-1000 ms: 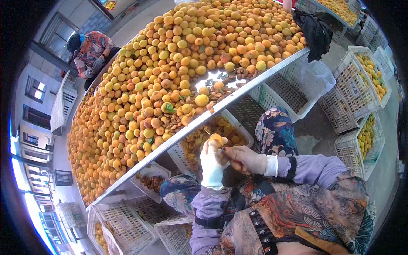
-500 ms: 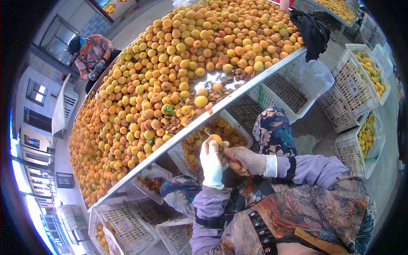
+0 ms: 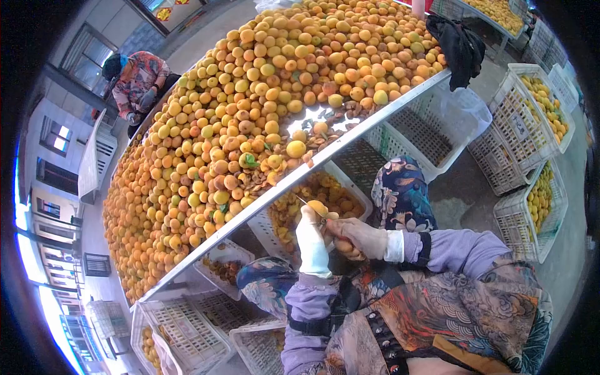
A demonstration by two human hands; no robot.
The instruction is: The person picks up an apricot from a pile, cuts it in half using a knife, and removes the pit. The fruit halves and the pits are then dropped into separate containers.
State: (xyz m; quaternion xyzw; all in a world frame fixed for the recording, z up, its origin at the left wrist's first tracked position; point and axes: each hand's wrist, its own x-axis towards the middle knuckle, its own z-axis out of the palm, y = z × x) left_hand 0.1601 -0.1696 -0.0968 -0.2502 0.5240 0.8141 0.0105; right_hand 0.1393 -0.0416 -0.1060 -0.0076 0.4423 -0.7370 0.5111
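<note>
My left hand [image 3: 310, 236], in a pale glove, is closed on an apricot [image 3: 317, 208] above a crate of cut apricots. A knife's thin blade [image 3: 302, 200] juts out past the fruit's upper left side. My gloved right hand [image 3: 364, 237] is closed right beside it, its fingers wrapped round the knife, whose handle is mostly hidden. Below the hands stands the white crate [image 3: 260, 226] with the split orange fruit. Just beyond, a metal-edged table [image 3: 250, 214] bears a large heap of whole apricots [image 3: 250, 106].
Crates of apricots [image 3: 531, 119] are stacked at the right. A crate with a plastic bag [image 3: 465, 115] stands under the table's edge. More white crates [image 3: 181, 328] lie at lower left. Black cloth [image 3: 459, 50] hangs over the table corner. Another person [image 3: 140, 84] works across the heap.
Both hands have barely shifted, with the apricot turned slightly between them. The person across the heap has moved their hands a little.
</note>
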